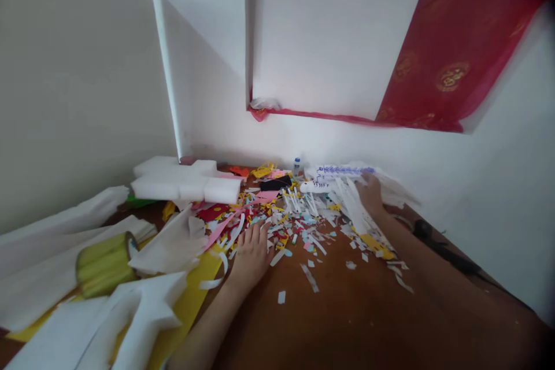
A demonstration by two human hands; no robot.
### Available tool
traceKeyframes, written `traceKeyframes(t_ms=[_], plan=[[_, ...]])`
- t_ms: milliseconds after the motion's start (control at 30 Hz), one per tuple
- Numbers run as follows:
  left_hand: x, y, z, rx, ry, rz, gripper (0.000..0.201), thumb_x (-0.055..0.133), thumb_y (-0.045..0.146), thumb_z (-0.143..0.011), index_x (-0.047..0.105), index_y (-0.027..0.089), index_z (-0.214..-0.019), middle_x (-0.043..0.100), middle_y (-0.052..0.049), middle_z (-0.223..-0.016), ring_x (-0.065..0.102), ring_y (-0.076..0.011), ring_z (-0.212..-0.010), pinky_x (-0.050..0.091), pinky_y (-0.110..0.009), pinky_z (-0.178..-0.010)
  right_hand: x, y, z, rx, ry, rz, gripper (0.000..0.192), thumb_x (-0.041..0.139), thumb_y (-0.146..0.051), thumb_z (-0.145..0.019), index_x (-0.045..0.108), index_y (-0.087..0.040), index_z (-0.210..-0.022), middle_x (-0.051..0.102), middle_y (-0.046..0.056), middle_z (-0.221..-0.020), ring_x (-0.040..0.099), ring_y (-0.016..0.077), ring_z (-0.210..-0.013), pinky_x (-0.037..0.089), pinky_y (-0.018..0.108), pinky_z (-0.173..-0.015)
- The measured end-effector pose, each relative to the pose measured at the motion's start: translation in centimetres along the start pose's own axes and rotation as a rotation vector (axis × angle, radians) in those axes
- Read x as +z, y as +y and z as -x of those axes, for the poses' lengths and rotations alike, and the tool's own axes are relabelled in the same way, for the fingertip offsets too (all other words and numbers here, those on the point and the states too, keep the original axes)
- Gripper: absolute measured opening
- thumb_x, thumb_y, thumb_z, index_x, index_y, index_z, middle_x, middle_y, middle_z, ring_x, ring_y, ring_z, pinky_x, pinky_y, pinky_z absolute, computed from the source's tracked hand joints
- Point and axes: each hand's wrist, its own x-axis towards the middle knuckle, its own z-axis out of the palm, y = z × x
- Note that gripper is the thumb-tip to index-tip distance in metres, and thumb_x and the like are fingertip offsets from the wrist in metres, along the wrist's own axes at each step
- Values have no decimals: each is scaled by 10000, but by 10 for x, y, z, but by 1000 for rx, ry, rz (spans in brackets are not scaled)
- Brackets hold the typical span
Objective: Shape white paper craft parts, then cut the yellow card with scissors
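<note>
My left hand (254, 247) lies palm down on the brown table with its fingers stretched out, at the near edge of a heap of paper scraps (299, 225). Pink and white strips lie beside its fingers. My right hand (372, 192) reaches to the far right of the heap, next to a white piece with purple markings (347, 170) and some long white strips (353, 205). Its fingertips are blurred against the white material, so whether they grip it is unclear. A yellow scrap (376, 246) lies below the right wrist.
White foam shapes (184, 180) and a large roll of yellow tape (106, 266) sit at left, by yellow sheets (202, 283). A glue bottle (297, 166) stands at the back near a black object (276, 183). A dark cable (446, 251) runs along the right edge by the wall.
</note>
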Motion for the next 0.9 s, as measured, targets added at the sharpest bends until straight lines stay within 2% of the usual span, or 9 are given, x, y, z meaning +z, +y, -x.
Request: traceKeyframes(t_ms=[133,167,200,267,433,600,700,800,900], plan=[[0,3,1,24,-58,7,405,537,230,-838,552,163,-1238,580,-147,-1268,544,-293,-1121,437,-423,-921,7,0,110,-339,-206,-112,285,520,-196,-815,615,-260,-1076,666,54,-1100,584,251,-1094,466,434,-950],[0,4,2,31,-79,10,399,540,231,-838,555,170,-1232,573,-145,-1278,538,-294,-1130,437,-426,-924,9,2,133,-508,-276,-122,313,485,-183,-831,599,-278,-1107,669,60,-1093,600,268,-1060,469,462,-922],[-1,6,3,42,-102,14,391,542,233,-839,558,177,-1226,568,-141,-1285,533,-294,-1139,435,-428,-931,10,5,152,-619,-324,-103,345,471,-178,-843,580,-308,-1143,670,60,-1096,608,280,-1036,468,476,-893],[-4,11,4,70,-150,22,367,541,238,-846,566,188,-1209,564,-133,-1289,520,-291,-1159,422,-434,-955,10,11,175,-680,-381,-28,324,467,-178,-857,571,-317,-1130,680,57,-1051,616,279,-983,475,457,-819],[-13,21,5,116,-274,4,375,550,299,-859,541,198,-1221,530,-125,-1330,485,-292,-1203,402,-436,-978,1,29,169,-584,-379,78,235,438,-202,-894,573,-231,-1085,678,72,-1041,600,268,-948,424,439,-824],[-22,31,-1,65,-396,-58,428,512,333,-886,485,208,-1294,502,-123,-1362,446,-290,-1255,382,-438,-1003,-14,31,158,-618,-354,248,238,485,-194,-882,586,-228,-1095,688,54,-997,601,257,-943,375,399,-830],[-31,28,-4,-133,-550,-199,414,432,247,-906,476,155,-1307,489,-156,-1375,469,-287,-1252,390,-422,-997,-21,25,159,-673,-332,286,228,494,-191,-882,590,-225,-1086,685,46,-978,599,249,-937,351,392,-847],[-45,7,-5,-323,-631,-287,386,294,119,-896,561,-8,-1144,614,-270,-1103,615,-358,-1013,462,-464,-826,-24,19,160,-690,-346,286,237,506,-180,-877,590,-234,-1092,684,32,-980,597,236,-939,334,384,-862],[-57,-24,-7,-501,-757,-331,428,451,283,-854,577,-25,-1122,649,-276,-991,649,-403,-885,495,-450,-679,-25,17,161,-691,-383,268,215,492,-188,-892,597,-232,-1075,690,30,-997,599,226,-953,322,382,-886]])
